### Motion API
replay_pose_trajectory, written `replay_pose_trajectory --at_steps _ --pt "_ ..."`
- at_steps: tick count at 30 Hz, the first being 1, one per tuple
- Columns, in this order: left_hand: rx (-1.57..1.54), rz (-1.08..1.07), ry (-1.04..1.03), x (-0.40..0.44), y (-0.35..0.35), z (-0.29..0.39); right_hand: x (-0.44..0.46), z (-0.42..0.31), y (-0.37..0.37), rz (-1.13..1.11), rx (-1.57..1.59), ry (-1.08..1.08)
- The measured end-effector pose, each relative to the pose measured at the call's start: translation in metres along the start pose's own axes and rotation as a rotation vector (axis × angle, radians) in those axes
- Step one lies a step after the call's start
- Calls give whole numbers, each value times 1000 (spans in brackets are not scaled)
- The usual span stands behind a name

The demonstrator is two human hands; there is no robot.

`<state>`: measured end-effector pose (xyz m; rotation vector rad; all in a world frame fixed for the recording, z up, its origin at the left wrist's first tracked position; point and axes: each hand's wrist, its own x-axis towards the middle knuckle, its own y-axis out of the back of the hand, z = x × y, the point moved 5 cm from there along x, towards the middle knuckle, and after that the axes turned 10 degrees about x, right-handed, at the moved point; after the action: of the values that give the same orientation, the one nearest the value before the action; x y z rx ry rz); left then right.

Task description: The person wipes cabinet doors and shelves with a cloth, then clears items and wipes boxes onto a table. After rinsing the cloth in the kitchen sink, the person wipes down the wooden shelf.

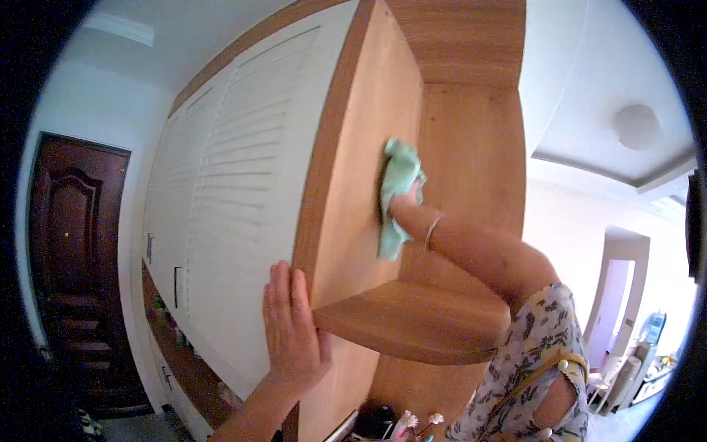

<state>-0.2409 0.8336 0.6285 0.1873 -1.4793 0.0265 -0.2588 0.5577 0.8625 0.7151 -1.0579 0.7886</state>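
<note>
My right hand (406, 205) reaches into an open corner shelf and holds a light green cloth (400, 173) against the wooden side panel (361, 184). The cloth covers most of the fingers, and its lower end hangs below the hand. My left hand (296, 331) lies flat with fingers stretched out, against the front edge of the cabinet beside the white slatted door (254, 147). Just right of it is the rounded wooden shelf board (434, 317), under my right forearm.
A dark brown door (81, 272) stands at the far left. Below the shelf are small pale flowers (436, 418) and a dark round object (375, 420). A counter recess with small items runs under the white doors. At right, a doorway (618, 287) and a water dispenser (652, 328) appear.
</note>
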Motion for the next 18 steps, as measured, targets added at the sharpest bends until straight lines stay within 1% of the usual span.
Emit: replay_pose_trajectory --at_steps 2,3,4,5,7,8,9,11,12,13,14,15,16,18 --pt "-3 81 -39 -3 -1 -3 -28 15 -6 177 -2 44" --pt "-13 86 -59 -2 0 -2 -25 6 37 71 350 -63" --pt "-19 70 -60 -2 0 -1 -21 2 71 106 410 -49" --pt "-12 66 -46 -2 -1 -2 -16 11 89 142 471 -40" --pt "-24 58 -31 0 2 1 16 82 103 24 -492 -116" --pt "-26 39 -31 -1 0 2 27 143 123 131 -411 -380" --pt "-20 57 -37 -1 -2 1 27 129 160 84 -768 -210" --pt "-3 70 -26 -2 -5 -1 34 185 198 82 -474 -323" --pt "1 59 -24 -3 -7 -2 23 190 200 315 -601 -149" --pt "7 63 -27 -3 -7 -3 15 204 188 253 -646 -78" --pt "6 67 -33 -2 -8 -3 7 187 186 115 -520 -125" --pt "47 97 -48 -2 -10 -4 -2 168 185 -15 -390 -186" --pt "35 94 -56 -2 -12 -2 -13 150 177 -203 -81 -359" --pt "-13 66 -8 -3 -9 -2 -44 124 141 -340 13 -231"
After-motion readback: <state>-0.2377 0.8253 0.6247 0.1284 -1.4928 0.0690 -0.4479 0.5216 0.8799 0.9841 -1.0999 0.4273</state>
